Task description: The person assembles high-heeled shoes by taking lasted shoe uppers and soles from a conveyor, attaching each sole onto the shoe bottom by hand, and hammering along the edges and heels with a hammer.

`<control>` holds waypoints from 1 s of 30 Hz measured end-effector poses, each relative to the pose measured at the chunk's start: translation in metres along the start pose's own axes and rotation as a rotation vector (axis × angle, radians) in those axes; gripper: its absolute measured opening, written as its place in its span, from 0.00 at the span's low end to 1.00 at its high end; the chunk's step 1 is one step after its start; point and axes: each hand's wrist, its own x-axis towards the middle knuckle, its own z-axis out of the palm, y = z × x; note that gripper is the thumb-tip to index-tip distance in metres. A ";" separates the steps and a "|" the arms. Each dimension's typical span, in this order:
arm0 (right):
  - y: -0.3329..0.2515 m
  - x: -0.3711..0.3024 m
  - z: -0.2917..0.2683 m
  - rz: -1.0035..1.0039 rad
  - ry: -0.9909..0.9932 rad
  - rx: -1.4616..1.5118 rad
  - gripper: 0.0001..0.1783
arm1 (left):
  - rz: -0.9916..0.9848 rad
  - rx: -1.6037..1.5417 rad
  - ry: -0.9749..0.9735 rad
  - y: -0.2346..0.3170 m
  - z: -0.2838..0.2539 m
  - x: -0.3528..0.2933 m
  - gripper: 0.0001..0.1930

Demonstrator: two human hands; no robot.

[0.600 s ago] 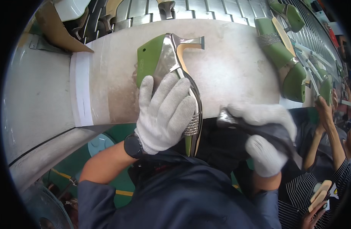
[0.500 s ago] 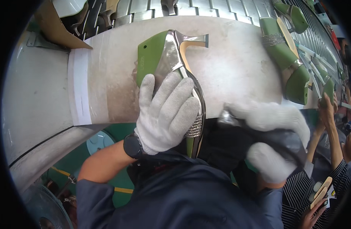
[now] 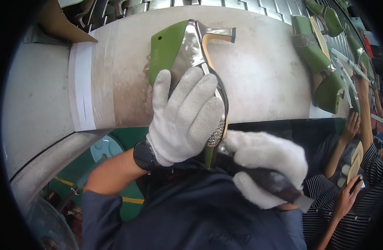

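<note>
A silver high-heeled sandal [image 3: 194, 43] on a green shoe last [image 3: 168, 48] lies on its side, its heel pointing right. Its toe, with a glittering strap [image 3: 215, 135], hangs past the table's front edge. My left hand [image 3: 185, 114], in a pale knitted glove, lies across the sandal and holds it down, covering its middle. Close to the toe strap, my gloved right hand [image 3: 266, 160] is closed round a dark-handled tool [image 3: 279, 185]. The tool's shiny tip is at the sole's edge beside the strap; its exact kind is unclear.
A pale worktable [image 3: 262, 75] spans the front, with a slatted metal conveyor [image 3: 225, 3] behind. More sandals on green lasts [image 3: 308, 50] lie at the right. A cardboard flap [image 3: 64, 23] stands at the left. A co-worker's hands [image 3: 350, 129] are at far right.
My right hand has moved left with the tool, from apart to against the sandal's toe. The left hand has kept its hold. The whole view has shifted slightly.
</note>
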 end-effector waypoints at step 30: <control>0.017 0.080 -0.021 0.466 0.224 0.394 0.18 | -0.046 0.019 0.094 0.012 0.012 -0.020 0.14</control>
